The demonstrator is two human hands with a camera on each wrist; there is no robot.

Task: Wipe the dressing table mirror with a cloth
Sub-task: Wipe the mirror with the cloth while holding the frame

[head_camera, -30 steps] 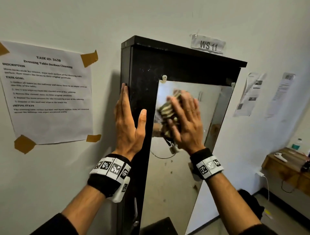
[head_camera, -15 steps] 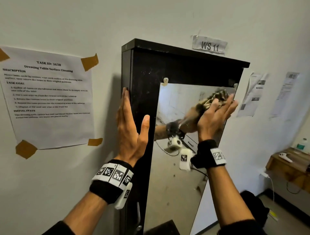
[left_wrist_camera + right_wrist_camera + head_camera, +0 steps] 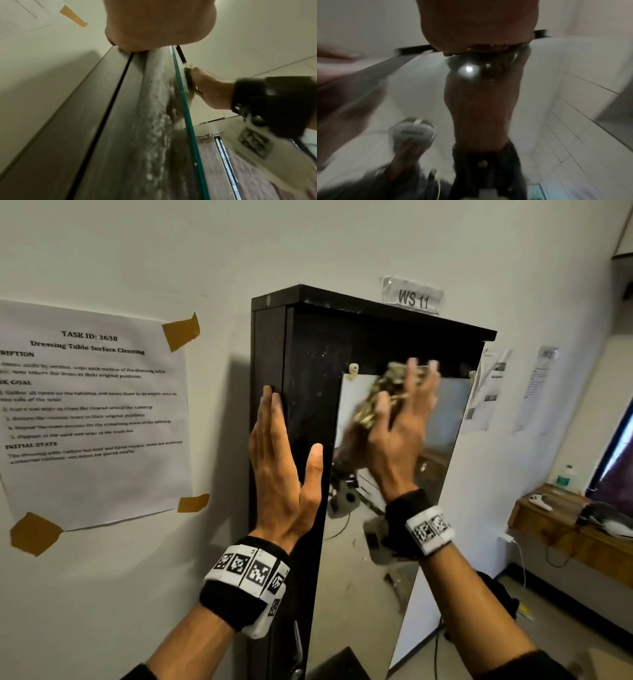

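- Right hand [image 3: 399,436] up against the mirror [image 3: 442,440] near its top edge, fingers spread and nearly straight, pressing a patterned olive/tan cloth [image 3: 380,398] flat to the glass; blurred.
- Cloth bunched under palm + fingers, sticking out to the left of the hand and a bit above the mirror's top edge onto the dark panel.
- Left wrist view: same hand [image 3: 211,92] seen side-on, cloth [image 3: 189,82] sandwiched between palm and glass; green glass edge [image 3: 187,111] running down the frame.
- Right wrist view: mostly blur; palm [image 3: 476,25] close to lens, reflection of arm + wristband in mirror [image 3: 573,75] below.
- Left hand [image 3: 282,470] flat on the front left edge of the black cabinet [image 3: 308,364], fingers straight and together pointing up, thumb spread to the right toward the mirror; gripping nothing, just bracing.
- Left wrist view: heel of left hand [image 3: 154,24] against cabinet [image 3: 106,121] front; dusty streaks on the dark strip beside the glass.
- Both wrists w/ black bands carrying white marker tags.
- Paper task sheet [image 3: 92,412] taped to wall left of cabinet w/ brown tape at corners.
- "WS 11" label [image 3: 412,299] on wall above cabinet top.
- More papers [image 3: 486,392] on wall to the right.
- Wooden shelf [image 3: 561,525] far right, bottle [image 3: 564,475] + white controller [image 3: 540,501] on it.
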